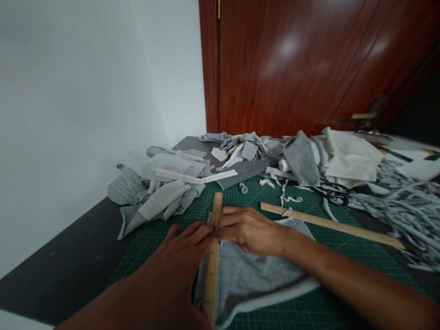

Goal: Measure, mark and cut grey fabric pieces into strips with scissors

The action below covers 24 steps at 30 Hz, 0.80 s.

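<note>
A wooden ruler point(211, 275) lies lengthwise over grey fabric point(254, 275) that has a pale edge band. My left hand point(178, 256) holds the ruler down, its fingers bent onto the upper part and its thumb lower down. Just right of the ruler, my right hand point(249, 229) is closed, with its fingertips against the ruler's edge and close to the left fingertips. Whatever it pinches is mostly hidden; only a small bluish-white bit shows beneath the fingers. Under the fabric is a green cutting mat point(288, 316) with a grid.
A second wooden ruler point(330, 223) lies slantwise at right, near black-handled scissors point(332, 193). Grey and white fabric scraps point(172, 183) are heaped at left, with more cloth point(300, 158) along the back. Tangled grey strips point(402, 206) pile up at right. A white wall and brown door stand behind.
</note>
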Motion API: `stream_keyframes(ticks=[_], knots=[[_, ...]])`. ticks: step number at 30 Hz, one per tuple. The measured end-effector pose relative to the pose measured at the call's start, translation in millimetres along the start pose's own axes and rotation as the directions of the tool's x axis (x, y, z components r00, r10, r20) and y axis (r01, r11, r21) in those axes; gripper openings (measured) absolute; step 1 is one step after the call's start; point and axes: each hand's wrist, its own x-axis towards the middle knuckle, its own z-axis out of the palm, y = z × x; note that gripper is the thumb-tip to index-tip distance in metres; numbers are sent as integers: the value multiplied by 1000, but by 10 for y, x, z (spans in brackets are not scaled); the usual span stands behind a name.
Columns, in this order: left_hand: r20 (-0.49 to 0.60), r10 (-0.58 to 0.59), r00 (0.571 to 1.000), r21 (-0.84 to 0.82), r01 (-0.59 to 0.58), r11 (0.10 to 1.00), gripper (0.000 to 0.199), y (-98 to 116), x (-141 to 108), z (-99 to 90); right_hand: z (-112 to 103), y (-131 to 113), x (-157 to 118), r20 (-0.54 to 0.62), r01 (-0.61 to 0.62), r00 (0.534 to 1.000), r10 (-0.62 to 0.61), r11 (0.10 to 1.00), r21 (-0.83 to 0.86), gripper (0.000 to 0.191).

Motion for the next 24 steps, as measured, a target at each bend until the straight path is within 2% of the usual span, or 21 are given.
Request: stream_keyframes(ticks=[3, 5, 9, 11, 14, 18, 21, 24], knots=[[12, 0, 1000, -1, 0, 1000, 103, 39, 6, -34, -15, -5, -42, -23, 9, 1000, -9, 1000, 18, 25], [17, -7, 1000, -9, 7, 1000, 101, 52, 11, -33, -25, -94, -40, 36, 44, 998, -44, 999, 2, 19], [16, -29, 999, -11, 29, 1000, 110, 31, 5, 15, -14, -227, 12, 115, 74, 991, -65, 994, -79, 20], [24, -33, 999, -8, 33, 999, 113, 16, -4, 29, 3, -182, 28, 110, 66, 993, -52, 990, -127, 19], [26, -17, 1000, -9, 17, 1000, 114, -5, -23, 28, 18, 17, 14, 88, 39, 996, -22, 981, -191, 14], [15, -1, 1000, -1, 1, 1000, 122, -65, -40, 53, 3, 245, -46, 10, -76, 997, 81, 968, -238, 14], [0, 15, 1000, 9, -15, 1000, 122, -114, -15, 99, -14, 213, -71, -5, -54, 999, 54, 979, -196, 16], [0, 22, 1000, 28, -22, 999, 116, -128, 23, 129, -5, 119, -46, 53, 27, 998, -19, 985, -172, 16]])
